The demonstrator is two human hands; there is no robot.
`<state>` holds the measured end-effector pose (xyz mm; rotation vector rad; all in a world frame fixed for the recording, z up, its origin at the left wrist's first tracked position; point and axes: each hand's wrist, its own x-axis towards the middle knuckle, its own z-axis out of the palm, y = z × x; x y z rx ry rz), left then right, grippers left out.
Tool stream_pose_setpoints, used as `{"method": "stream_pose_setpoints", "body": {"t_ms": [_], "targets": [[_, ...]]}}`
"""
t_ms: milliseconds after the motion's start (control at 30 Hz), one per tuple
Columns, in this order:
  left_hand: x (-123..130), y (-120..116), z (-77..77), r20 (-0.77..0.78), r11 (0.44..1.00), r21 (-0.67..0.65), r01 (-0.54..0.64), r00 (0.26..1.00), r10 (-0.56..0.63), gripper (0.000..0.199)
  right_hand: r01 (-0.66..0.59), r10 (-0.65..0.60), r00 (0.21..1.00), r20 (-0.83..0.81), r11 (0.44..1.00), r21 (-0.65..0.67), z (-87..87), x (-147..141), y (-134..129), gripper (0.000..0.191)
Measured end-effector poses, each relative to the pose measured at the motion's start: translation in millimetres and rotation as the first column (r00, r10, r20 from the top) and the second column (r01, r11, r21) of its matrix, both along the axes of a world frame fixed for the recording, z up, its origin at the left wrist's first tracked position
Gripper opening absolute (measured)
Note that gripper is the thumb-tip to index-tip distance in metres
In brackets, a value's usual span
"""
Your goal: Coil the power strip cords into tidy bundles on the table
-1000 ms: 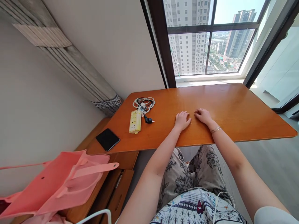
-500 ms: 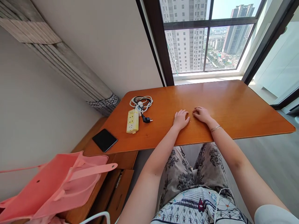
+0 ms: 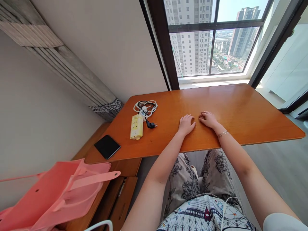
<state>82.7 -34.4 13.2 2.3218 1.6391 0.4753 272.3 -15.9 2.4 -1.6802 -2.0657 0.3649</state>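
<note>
looks like smooth, glossy wood on the table [image 3: 228, 109], plastic on the power strip [image 3: 136, 127] and black plug [image 3: 150, 124], sleek glass on the flat black device [image 3: 107, 146], matt leather-like material on the pink bag [image 3: 55, 191], cloth on the curtain [image 3: 72, 69], shiny metal on the bracelet [image 3: 223, 134].

There are two hands [image 3: 186, 125] [image 3: 208, 120] and one power strip [image 3: 136, 127].

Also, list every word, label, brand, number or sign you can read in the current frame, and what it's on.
Legible text: none.
Yellow power strip: faint print near its upper end, too small to read.
Black plug: no lettering can be made out.
Dark-screened device: no text visible on the screen.
Pink bag: no lettering visible.
</note>
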Motion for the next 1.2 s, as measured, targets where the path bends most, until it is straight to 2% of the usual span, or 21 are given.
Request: {"method": "stream_pose_setpoints", "body": {"t_ms": [533,1200], "targets": [[-1.0,-0.3,0.4,0.003,1.0,-0.003,-0.004,1.0,0.004,0.037,-0.021,0.021,1.0,0.014,1.0,0.007,-5.7,1.5,2.6,0.024],[-2.4,1.2,-2.4,0.019,1.0,0.005,0.01,1.0,-0.01,0.035,-0.013,0.014,0.999,0.033,1.0,-0.024,0.6,0.3,-1.5,0.024]]}}
